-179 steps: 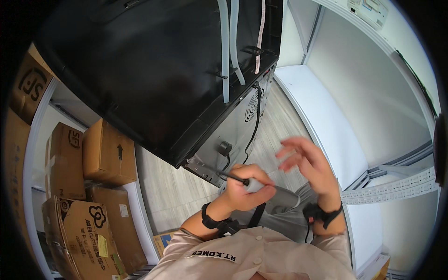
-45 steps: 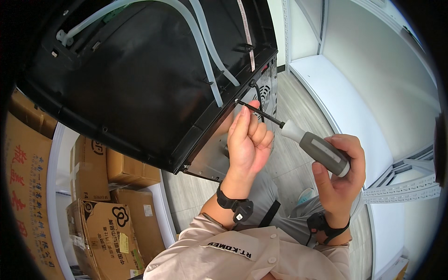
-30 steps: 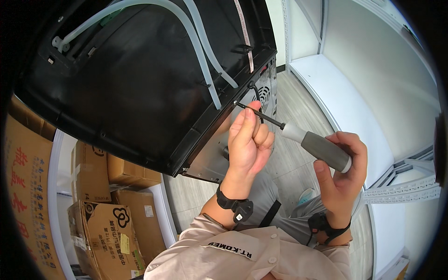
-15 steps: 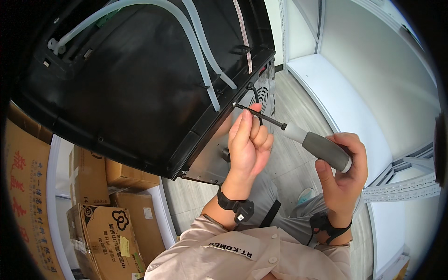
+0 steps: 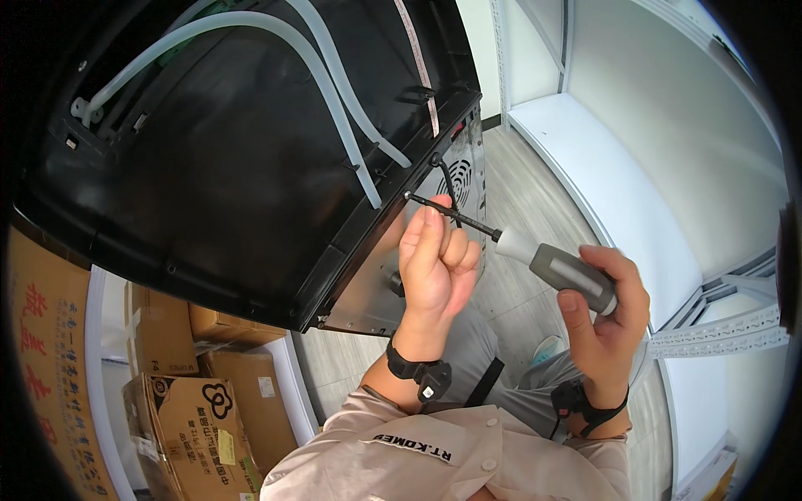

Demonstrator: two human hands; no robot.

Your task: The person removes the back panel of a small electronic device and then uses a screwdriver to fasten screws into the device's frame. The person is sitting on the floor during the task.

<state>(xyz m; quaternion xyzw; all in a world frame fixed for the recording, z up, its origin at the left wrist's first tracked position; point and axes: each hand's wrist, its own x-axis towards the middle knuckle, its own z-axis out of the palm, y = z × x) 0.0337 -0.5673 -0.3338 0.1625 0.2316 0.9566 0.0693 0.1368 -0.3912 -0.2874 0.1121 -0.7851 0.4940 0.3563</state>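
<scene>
My right hand (image 5: 614, 309) is closed round the grey handle of a screwdriver (image 5: 573, 277). With thumb and fingers, my left hand (image 5: 439, 255) pinches the dark shaft near its tip. A small shiny screw (image 5: 408, 195) sits at the end of the tip, close against the edge of a large black machine panel (image 5: 225, 150). Two translucent hoses (image 5: 322, 92) run across that panel and end near its edge. Below the edge, the machine's metal side (image 5: 368, 292) shows a round vent (image 5: 456, 179) and a black cable (image 5: 449, 179).
Cardboard boxes (image 5: 196, 434) are stacked on a shelf at lower left. White shelving (image 5: 585, 159) stands along the right, with a perforated metal upright (image 5: 718, 334) nearest my right hand. Grey wood-look floor (image 5: 526, 167) shows between the machine and the shelving.
The machine sits slightly further left and lower in view. Both hands and the screwdriver have shifted a little left with it. The handle has turned in my right hand, showing a lighter stripe.
</scene>
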